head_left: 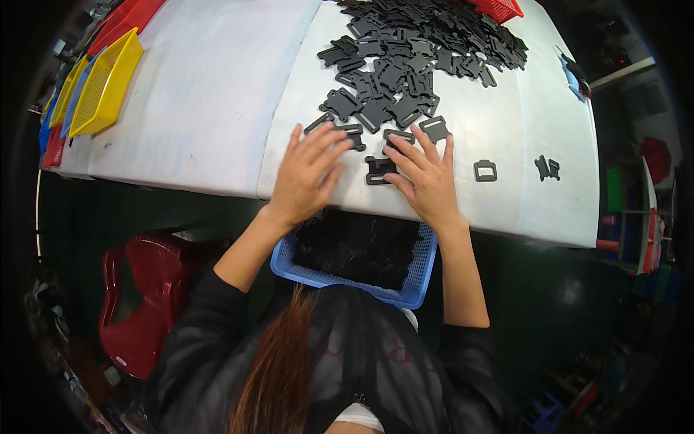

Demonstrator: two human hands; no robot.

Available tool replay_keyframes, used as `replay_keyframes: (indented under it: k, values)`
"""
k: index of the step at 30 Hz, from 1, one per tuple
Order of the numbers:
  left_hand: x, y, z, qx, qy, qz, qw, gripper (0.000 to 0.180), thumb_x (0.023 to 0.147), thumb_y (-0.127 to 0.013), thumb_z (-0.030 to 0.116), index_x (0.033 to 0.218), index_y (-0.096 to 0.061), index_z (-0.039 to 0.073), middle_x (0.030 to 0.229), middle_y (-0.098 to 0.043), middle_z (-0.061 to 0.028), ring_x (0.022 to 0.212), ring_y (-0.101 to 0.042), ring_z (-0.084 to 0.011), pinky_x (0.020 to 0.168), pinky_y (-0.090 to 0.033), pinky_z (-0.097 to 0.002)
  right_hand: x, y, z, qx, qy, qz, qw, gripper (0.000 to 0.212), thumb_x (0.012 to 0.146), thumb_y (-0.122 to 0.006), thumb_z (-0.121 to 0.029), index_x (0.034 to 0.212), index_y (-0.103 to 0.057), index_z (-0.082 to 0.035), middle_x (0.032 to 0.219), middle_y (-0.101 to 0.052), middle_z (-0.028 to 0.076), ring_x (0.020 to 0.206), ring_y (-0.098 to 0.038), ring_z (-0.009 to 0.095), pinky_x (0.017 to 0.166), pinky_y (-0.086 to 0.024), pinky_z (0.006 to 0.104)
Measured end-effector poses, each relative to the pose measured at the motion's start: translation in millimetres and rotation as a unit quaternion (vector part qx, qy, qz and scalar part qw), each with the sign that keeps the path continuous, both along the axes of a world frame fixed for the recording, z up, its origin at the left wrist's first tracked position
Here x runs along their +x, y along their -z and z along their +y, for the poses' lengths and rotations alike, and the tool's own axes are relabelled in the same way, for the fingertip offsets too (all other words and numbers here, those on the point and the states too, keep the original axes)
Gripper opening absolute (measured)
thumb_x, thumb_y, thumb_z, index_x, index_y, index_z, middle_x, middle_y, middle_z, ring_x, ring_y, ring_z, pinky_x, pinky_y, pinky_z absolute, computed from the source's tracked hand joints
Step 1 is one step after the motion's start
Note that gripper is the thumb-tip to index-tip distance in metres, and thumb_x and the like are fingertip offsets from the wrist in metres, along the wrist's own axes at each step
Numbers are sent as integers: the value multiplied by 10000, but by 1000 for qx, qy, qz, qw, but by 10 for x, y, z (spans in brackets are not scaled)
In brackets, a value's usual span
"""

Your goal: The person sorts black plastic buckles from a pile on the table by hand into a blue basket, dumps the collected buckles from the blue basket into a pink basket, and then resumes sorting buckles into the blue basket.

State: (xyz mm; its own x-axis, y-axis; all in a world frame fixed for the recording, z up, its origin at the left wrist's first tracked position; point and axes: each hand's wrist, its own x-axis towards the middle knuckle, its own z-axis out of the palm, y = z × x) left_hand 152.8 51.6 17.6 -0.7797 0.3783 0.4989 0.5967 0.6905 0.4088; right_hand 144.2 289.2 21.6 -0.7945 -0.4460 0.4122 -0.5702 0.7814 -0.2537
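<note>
Flat black plastic buckle plates with slots [390, 76] lie in a loose heap toward the far side of the white table. My left hand [307, 177], slightly blurred, is over the near left side of the heap, fingers stretched out. Beside its fingertips is one plate [354, 136], partly covered. Spread fingers of my right hand [430, 181] rest at two plates, one under the index fingertip [397, 137] and another by the thumb [379, 171]. Just beyond that hand sits a single plate [434, 129].
A blue basket [289, 271] filled with black pieces is below the table's front edge, against my body. To the right lie a square black frame [485, 171] and small black parts [546, 168]. A yellow basket [108, 83] stands far left; a dark red chair [155, 289] is lower left.
</note>
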Motion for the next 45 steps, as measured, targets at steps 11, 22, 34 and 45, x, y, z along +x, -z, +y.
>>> replay_keyframes:
  k: [11, 22, 34, 45]
  values:
    - [180, 14, -503, -33, -34, -17, 999, 479, 738, -751, 253, 1149, -611, 52, 1188, -581, -84, 1112, -514, -275, 938, -408, -391, 410, 29, -198, 61, -82, 23, 995, 323, 789, -673, -232, 1079, -655, -90, 1154, -616, 8, 1111, -548, 196, 1069, -211, 639]
    - [374, 110, -481, -45, 53, 67, 995, 305, 770, -716, 173, 1047, -650, 66, 1000, -629, -52, 947, -587, -228, 788, -484, -344, -111, -161, -294, -18, 32, 26, 999, 329, 748, -711, -136, 1064, -638, -80, 1062, -619, 49, 999, -534, 228, 851, -400, 365]
    - [-126, -76, -313, 102, -104, -72, 987, 236, 806, -691, 127, 1025, -669, 42, 948, -621, -97, 866, -575, -265, 753, -481, -334, -299, -69, -403, 131, -103, 127, 978, 221, 815, -590, -121, 1016, -631, -38, 922, -625, 36, 919, -556, 199, 895, -396, 397]
    - [-400, -127, -377, 69, -112, -157, 979, 278, 860, -639, 150, 1119, -640, 47, 875, -661, -83, 756, -606, -237, 689, -490, -295, -242, -108, -476, 180, -121, 117, 969, 251, 787, -662, -130, 1026, -639, -58, 930, -627, 36, 881, -580, 200, 1015, -367, 458]
